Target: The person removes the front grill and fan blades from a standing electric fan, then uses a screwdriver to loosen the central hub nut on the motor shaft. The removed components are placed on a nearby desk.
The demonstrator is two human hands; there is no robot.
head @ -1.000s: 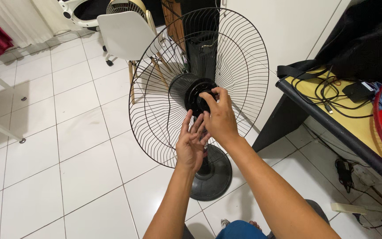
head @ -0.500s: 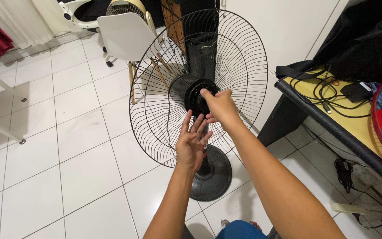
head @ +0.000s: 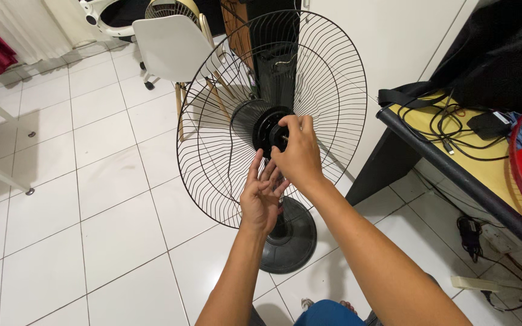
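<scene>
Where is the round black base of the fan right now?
In the head view, the fan base sits on the white tiled floor at lower centre, just right of the left hand and left of the desk.

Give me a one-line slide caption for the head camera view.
Right hand pinches the black hub of a standing fan's wire guard; left hand open below it.

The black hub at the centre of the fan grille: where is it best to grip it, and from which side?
Probably by the round rim of the black hub, pinched from the open front, as the right hand does. The wire grille stands behind it, blocking the rear.
</scene>
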